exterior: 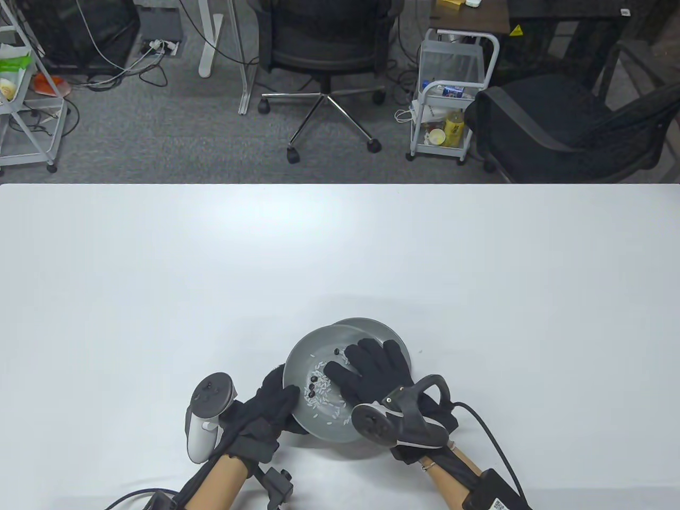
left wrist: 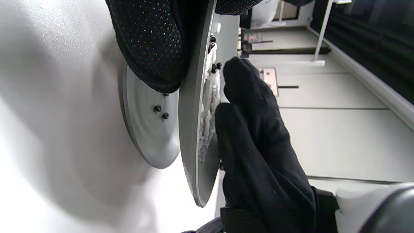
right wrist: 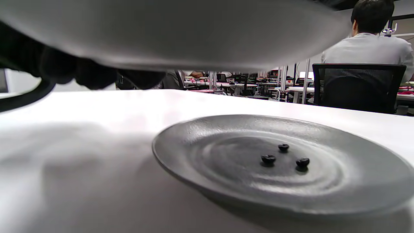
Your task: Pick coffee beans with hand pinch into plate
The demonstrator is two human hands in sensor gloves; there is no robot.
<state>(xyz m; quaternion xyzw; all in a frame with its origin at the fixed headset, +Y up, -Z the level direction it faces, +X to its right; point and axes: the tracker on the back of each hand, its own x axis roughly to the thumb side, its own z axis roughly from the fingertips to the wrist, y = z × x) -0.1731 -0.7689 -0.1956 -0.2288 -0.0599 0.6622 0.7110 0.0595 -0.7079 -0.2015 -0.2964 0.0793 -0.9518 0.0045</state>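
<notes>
My left hand [exterior: 284,396] grips the near-left rim of a grey plate [exterior: 297,361] and holds it tilted above the table. This plate holds white rice grains [exterior: 324,406] and a few dark coffee beans [exterior: 314,379]. My right hand [exterior: 342,361] lies over the plate with its fingers spread on the inner surface next to the beans; I see no bean between them. A second grey plate [exterior: 372,325] lies on the table behind and under the first. It holds three coffee beans [right wrist: 268,158], which also show in the left wrist view [left wrist: 161,111].
The white table [exterior: 159,292] stretches far and to both sides of the plates. In the right wrist view the lifted plate's underside [right wrist: 161,32] hangs over the table just left of the lower plate [right wrist: 207,181]. Chairs and carts stand beyond the far edge.
</notes>
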